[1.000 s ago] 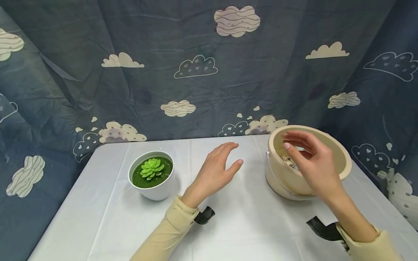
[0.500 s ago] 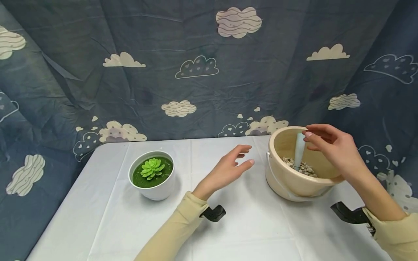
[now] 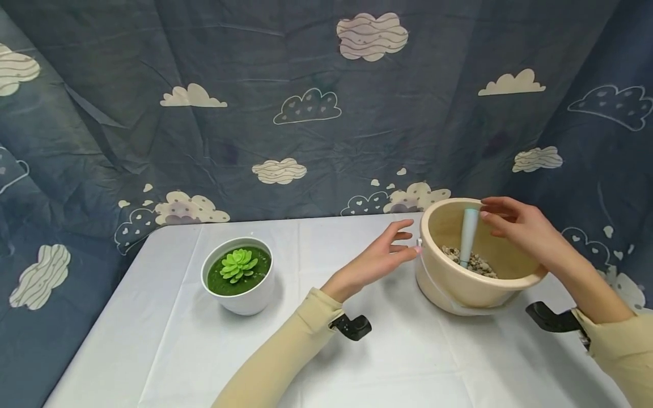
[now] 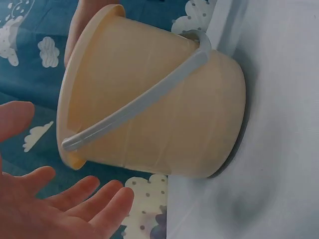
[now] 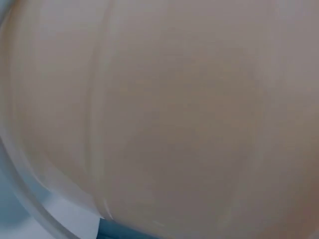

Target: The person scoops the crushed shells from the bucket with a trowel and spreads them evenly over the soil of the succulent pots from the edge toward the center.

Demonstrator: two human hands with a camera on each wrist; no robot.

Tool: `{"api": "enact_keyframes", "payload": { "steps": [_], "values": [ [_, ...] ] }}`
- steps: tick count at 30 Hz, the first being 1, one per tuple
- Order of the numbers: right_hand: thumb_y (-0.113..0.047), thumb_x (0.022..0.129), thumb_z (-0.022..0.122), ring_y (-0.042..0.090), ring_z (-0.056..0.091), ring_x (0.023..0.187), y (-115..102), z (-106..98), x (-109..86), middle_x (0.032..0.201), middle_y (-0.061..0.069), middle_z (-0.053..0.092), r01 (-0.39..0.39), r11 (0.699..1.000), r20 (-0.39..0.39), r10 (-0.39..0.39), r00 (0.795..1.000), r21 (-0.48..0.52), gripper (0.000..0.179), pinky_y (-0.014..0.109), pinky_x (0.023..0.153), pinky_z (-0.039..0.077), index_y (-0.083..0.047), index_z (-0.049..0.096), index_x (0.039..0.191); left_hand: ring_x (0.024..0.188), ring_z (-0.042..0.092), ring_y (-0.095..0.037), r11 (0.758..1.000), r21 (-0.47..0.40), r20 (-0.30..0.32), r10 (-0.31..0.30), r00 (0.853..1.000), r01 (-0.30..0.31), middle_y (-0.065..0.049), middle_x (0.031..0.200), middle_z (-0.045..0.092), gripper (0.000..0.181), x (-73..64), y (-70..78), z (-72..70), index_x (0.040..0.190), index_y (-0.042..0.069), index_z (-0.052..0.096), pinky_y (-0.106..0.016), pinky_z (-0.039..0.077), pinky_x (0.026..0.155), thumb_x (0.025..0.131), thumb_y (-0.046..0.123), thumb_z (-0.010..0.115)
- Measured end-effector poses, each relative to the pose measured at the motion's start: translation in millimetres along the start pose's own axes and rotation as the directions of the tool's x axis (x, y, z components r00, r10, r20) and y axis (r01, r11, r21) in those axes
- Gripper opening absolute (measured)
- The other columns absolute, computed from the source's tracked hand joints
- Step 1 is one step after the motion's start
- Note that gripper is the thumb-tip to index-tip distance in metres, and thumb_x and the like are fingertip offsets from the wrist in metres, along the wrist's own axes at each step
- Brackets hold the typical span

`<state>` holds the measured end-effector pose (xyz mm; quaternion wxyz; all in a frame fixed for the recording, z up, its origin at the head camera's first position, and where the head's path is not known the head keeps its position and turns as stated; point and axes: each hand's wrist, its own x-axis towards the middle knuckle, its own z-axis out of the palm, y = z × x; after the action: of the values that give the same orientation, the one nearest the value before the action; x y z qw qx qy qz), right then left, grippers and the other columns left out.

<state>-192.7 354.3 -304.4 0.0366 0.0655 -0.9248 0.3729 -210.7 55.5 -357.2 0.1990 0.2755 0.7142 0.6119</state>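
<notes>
A cream bucket (image 3: 466, 294) with a grey bail handle (image 4: 134, 109) stands upright at the right of the table. Inside it, a pale blue-green tool handle (image 3: 467, 235) leans out of a layer of small pebbles (image 3: 479, 265); the tool's lower end is hidden in them. My left hand (image 3: 374, 262) reaches to the bucket's left side, thumb and fingers spread apart, fingertips close to the rim. My right hand (image 3: 530, 229) is at the right rim, fingers loosely bent over the opening beside the tool handle. Bucket wall fills the right wrist view.
A white pot (image 3: 245, 303) with a green succulent (image 3: 238, 264) stands at the left of the white-covered table (image 3: 194, 362). Behind the table hangs a dark blue cloth (image 3: 245, 51) with cloud prints.
My right hand has moved right, from over the bucket's opening to its right rim, uncovering the tool handle. My left hand has moved right, up to the bucket's left side.
</notes>
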Motion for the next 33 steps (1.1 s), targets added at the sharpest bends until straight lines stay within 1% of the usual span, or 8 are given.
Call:
{"api": "enact_keyframes", "payload": {
  "steps": [3,7,10,15,21,25,28,33],
  "values": [
    [-0.029,0.103,0.054,-0.006,0.059,0.093,2,1,2.7,0.134,0.029,0.051,-0.001,1.0,0.03,0.002,1.0,-0.008,0.054,0.019,0.073,0.054,0.004,0.042,0.143,0.122,0.051,-0.009,0.999,-0.031,0.019,0.011,1.0,-0.011,0.007,0.145,0.042,0.061,10.0,0.5,5.2,0.15,0.035,0.036,-0.029,0.045,0.094,0.096,0.035,0.063],
    [-0.035,0.103,0.051,0.027,0.067,0.101,1,4,2.6,0.13,0.03,0.054,-0.033,0.997,0.049,0.037,0.998,-0.07,0.054,0.021,0.074,0.053,0.001,0.045,0.143,0.115,0.054,-0.008,0.998,-0.068,0.027,0.0,1.0,0.001,0.012,0.142,0.042,0.061,20.4,0.4,13.2,0.15,0.035,0.039,-0.027,0.045,0.09,0.094,0.032,0.065],
    [-0.037,0.103,0.05,0.045,0.062,0.107,2,6,1.6,0.133,0.032,0.051,-0.041,0.994,0.068,0.048,0.997,-0.105,0.056,0.039,0.083,0.055,0.0,0.044,0.145,0.115,0.054,-0.008,0.997,-0.07,0.022,-0.013,1.0,0.014,0.011,0.146,0.039,0.067,23.6,0.8,18.6,0.15,0.035,0.037,-0.026,0.044,0.091,0.091,0.033,0.069],
    [-0.038,0.103,0.051,0.051,0.05,0.118,2,9,3.0,0.137,0.03,0.041,-0.029,0.989,0.08,0.041,0.996,-0.142,0.06,0.065,0.091,0.044,0.002,0.042,0.146,0.132,0.04,-0.014,1.0,-0.005,0.005,-0.013,1.0,0.013,0.012,0.154,0.029,0.083,26.0,2.4,22.3,0.154,0.037,0.028,-0.031,0.038,0.102,0.085,0.037,0.075],
    [-0.035,0.102,0.055,0.048,0.047,0.122,2,9,4.3,0.135,0.03,0.046,-0.006,0.994,0.068,0.014,0.998,-0.111,0.057,0.063,0.094,0.042,0.003,0.041,0.142,0.141,0.023,-0.01,0.999,0.04,0.005,0.032,0.999,-0.032,0.017,0.156,0.021,0.095,31.5,-0.9,24.6,0.156,0.036,0.02,-0.038,0.027,0.112,0.082,0.036,0.078],
    [-0.031,0.1,0.058,0.043,0.053,0.117,2,10,4.7,0.133,0.03,0.049,0.013,0.999,0.083,-0.009,0.996,-0.051,0.058,0.036,0.089,0.052,0.005,0.037,0.14,0.14,0.023,-0.008,0.999,0.008,0.006,0.038,0.999,-0.038,0.018,0.155,0.022,0.097,34.5,-3.6,24.3,0.156,0.036,0.019,-0.039,0.026,0.112,0.081,0.034,0.08],
    [-0.027,0.1,0.06,0.022,0.062,0.107,2,10,4.1,0.132,0.031,0.047,0.013,0.999,0.094,-0.017,0.995,0.041,0.058,0.025,0.078,0.055,0.007,0.033,0.138,0.137,0.029,-0.007,0.999,0.002,0.011,0.048,0.999,-0.048,0.018,0.153,0.024,0.095,37.5,-6.9,22.9,0.155,0.037,0.022,-0.037,0.031,0.108,0.08,0.032,0.081],
    [-0.018,0.101,0.058,-0.005,0.059,0.093,3,8,1.0,0.128,0.027,0.048,0.058,0.99,0.102,-0.072,0.992,0.131,0.053,0.029,0.073,0.058,0.006,0.032,0.141,0.135,0.033,-0.009,0.998,-0.001,0.022,0.063,0.998,-0.063,0.018,0.152,0.026,0.094,42.1,-9.8,22.9,0.153,0.038,0.024,-0.035,0.036,0.104,0.079,0.03,0.082]
  ]
}}
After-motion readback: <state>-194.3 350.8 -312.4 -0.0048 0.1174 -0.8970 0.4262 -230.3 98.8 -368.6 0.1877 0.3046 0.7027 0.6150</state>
